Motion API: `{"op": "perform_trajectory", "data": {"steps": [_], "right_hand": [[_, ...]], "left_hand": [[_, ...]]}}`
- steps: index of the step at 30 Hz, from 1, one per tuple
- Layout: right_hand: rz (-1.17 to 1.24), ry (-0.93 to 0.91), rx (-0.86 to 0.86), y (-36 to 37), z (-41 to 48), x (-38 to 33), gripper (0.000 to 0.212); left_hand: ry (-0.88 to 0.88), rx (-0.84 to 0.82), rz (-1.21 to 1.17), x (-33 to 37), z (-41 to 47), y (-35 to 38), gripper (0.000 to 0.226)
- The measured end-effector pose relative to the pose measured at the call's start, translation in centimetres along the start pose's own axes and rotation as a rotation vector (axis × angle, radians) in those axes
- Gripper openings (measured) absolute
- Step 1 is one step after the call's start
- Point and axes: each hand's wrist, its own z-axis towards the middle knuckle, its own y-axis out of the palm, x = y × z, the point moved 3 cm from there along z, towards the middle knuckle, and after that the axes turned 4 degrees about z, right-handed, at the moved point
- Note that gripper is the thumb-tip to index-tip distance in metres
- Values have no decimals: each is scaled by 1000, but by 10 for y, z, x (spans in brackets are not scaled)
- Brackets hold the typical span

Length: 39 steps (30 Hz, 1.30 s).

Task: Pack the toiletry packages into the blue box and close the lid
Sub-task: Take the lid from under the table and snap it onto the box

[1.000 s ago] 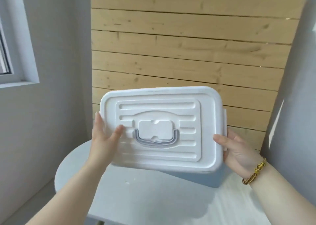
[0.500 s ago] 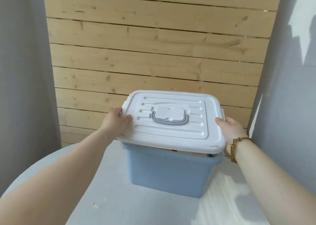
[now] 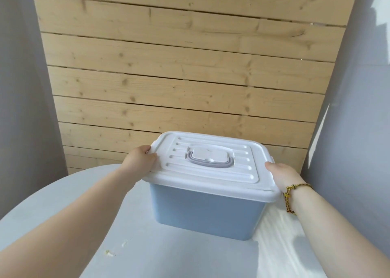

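The blue box [image 3: 206,210] stands on a round white table [image 3: 147,246], with the white lid [image 3: 211,178] lying on top of it and the grey handle [image 3: 209,162] folded flat. The left hand [image 3: 138,158] grips the lid's left edge, fingers curled over the rim. The right hand [image 3: 282,175] grips the right edge, thumb on top; its wrist wears a braided bracelet [image 3: 290,195]. A wooden plank wall [image 3: 179,77] stands behind.

The lid [image 3: 211,178] I hold is smooth, matt white plastic, its handle [image 3: 211,164] grey plastic; the box [image 3: 202,210] matt blue plastic; the planks [image 3: 168,77] knotty, unfinished wood.
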Motion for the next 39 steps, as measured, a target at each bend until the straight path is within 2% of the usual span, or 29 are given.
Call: {"op": "perform_trajectory", "data": {"steps": [2,6,9,13,17,19,21,24,26,28,35,39], "right_hand": [[10,18,5,1,-1,3,41],[40,51,-5,3,3,5,43],[110,87,-1,3,6,8,46],[259,270,-107,5,9,24,54],[367,344,-260,5,8,38,32],[361,319,-248,3,6,38,30],[342,288,-188,1,4,34,28],[327,238,-97,-5,-1,27,30],[289,183,-47,-7,-1,24,38],[247,124,-6,-10,0,22,44],[245,35,82,-10,3,18,66],[246,2,103,-9,4,14,72]], "left_hand": [[-20,-10,-34,-1,1,2,39],[-71,-13,-196,-6,4,7,43],[-85,4,-210,-10,8,7,49],[-218,-100,-365,-22,11,6,65],[-373,-355,-466,-26,3,8,24],[-376,-370,-508,-25,2,6,15],[-353,-311,-518,-24,3,2,20],[-234,-88,-478,-22,7,-2,66],[-156,61,-391,-20,7,-6,79],[-102,122,-360,-16,5,-6,74],[-30,174,-306,-12,7,-1,53],[51,192,-58,-3,8,-3,58]]}}
